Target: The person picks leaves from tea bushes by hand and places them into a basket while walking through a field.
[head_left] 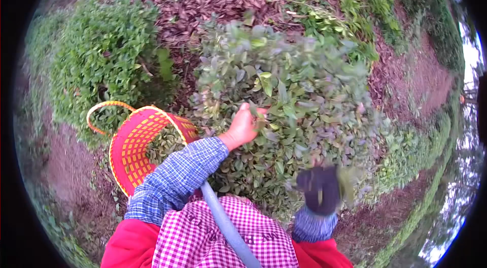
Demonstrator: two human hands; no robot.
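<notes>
My bare left hand (241,129) reaches into the middle of a leafy bush (299,116). Its thumb and one finger stand apart among the leaves; the other fingers are partly hidden. Lower right, my right hand (319,190) wears a dark glove and is blurred by motion, so its fingers do not show clearly. A blurred greenish shape, perhaps leaves, lies beside the glove. A red and yellow woven basket (122,151) hangs at my left, its mouth partly behind my left sleeve. Leaves (165,145) show inside it.
Another rounded green bush (101,50) grows at the left, close to the basket. Brown leaf litter (213,2) covers the ground beyond. A grey strap or tube (228,227) crosses my checked apron (187,240). Bare earth (426,83) slopes at the right.
</notes>
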